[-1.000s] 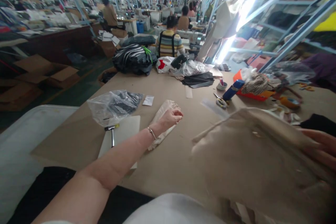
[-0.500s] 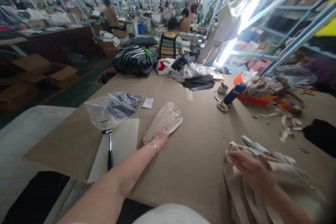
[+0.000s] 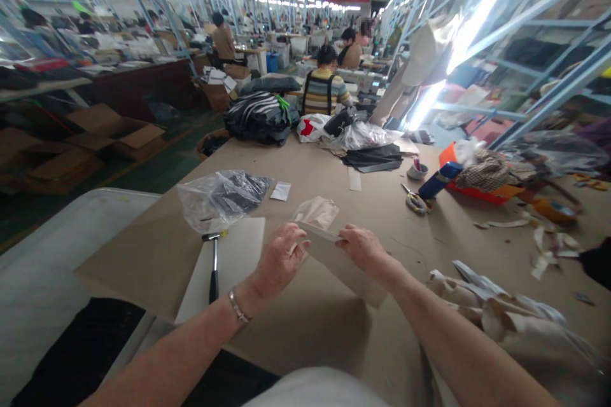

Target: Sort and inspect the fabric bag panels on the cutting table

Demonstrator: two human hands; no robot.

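Note:
A beige fabric piece (image 3: 346,270) hangs stretched between my hands above the table, its top edge running from one to the other. My left hand (image 3: 281,257), with a metal bracelet at the wrist, is closed at the left end of that edge. The right end is pinched by my right hand (image 3: 363,248). Just behind the held piece, a bundle of beige fabric (image 3: 319,210) lies on the table, partly covered by it. A larger pile of beige pieces (image 3: 510,318) sits at the right, beyond my right forearm.
Left of my hands, a hammer (image 3: 214,276) rests on a white board (image 3: 251,238), near a clear plastic bag (image 3: 195,200) and a small white card (image 3: 280,191). Scissors (image 3: 416,203), a blue canister (image 3: 440,180) and an orange bin (image 3: 496,193) stand at the right. Co-workers sit farther off.
My left hand has lifted from the beige bundle. My right hand has come from the right pile to the middle, and both now hold a beige piece. The view has shifted slightly.

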